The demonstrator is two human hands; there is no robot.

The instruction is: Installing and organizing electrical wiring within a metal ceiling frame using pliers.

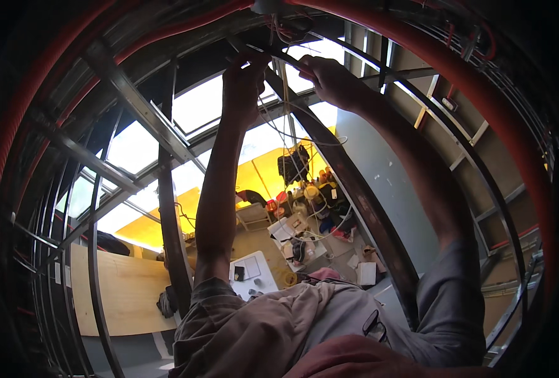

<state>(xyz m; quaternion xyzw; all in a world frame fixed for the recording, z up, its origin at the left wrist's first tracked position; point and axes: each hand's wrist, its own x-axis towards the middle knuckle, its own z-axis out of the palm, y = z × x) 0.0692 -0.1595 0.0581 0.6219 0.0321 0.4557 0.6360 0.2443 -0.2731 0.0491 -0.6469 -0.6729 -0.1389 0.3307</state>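
Both my arms reach up to the ceiling framing. A dark slim strip [286, 58], perhaps a tube or cable, runs between my hands; its exact kind is too dark to tell. My left hand [243, 82] is closed with bent fingers at the strip's left part, its fingertips in shadow. Farther right, my right hand [331, 79] wraps round the strip's other part, the thumb side toward my left hand. Thin pale wires [284, 85] hang down between the hands, and one loops [330, 142] below my right wrist.
Metal studs [138, 104] and a dark beam [361, 198] cross close around my arms. Red corrugated conduit [456, 66] arches overhead. Far below are a white table [259, 268], a plywood sheet [122, 293], a cluttered floor with papers [287, 228], and a yellow barrier [194, 217] by the windows.
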